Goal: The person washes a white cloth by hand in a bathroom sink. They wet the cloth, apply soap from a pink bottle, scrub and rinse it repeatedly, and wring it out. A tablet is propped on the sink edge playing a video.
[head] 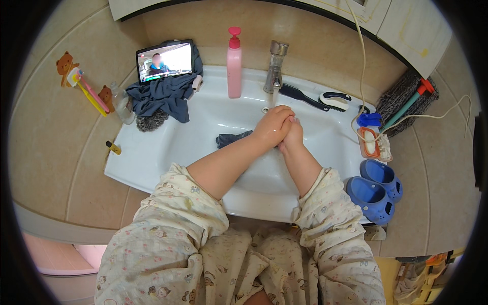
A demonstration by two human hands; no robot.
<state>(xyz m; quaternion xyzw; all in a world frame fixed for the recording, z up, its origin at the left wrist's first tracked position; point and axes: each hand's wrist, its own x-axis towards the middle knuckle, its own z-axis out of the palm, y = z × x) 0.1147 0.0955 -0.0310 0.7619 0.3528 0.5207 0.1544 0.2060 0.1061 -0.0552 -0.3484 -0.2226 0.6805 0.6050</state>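
Observation:
My left hand (pixel 272 124) lies over my right hand (pixel 294 133), and the two are pressed together above the basin of a white washbasin (pixel 190 152). Both look wet. Whether anything is held between the palms is hidden. Just beyond my fingers, a thin stream of water (pixel 275 95) runs from a metal tap (pixel 275 65). Beneath my left forearm, a dark wet cloth (pixel 230 139) rests in the basin, partly covered by the arm. The patterned sleeves (pixel 190 202) of my top are pushed up towards the elbows.
Along the back rim stand a pink pump bottle (pixel 234 68) and a lit tablet (pixel 164 61) beside a crumpled dark cloth (pixel 164 95). To the right are a black hairbrush (pixel 303 97), a scrubbing brush (pixel 334 102), soap in an orange dish (pixel 369 142), blue clogs (pixel 370 198) and a hanging cable (pixel 362 57).

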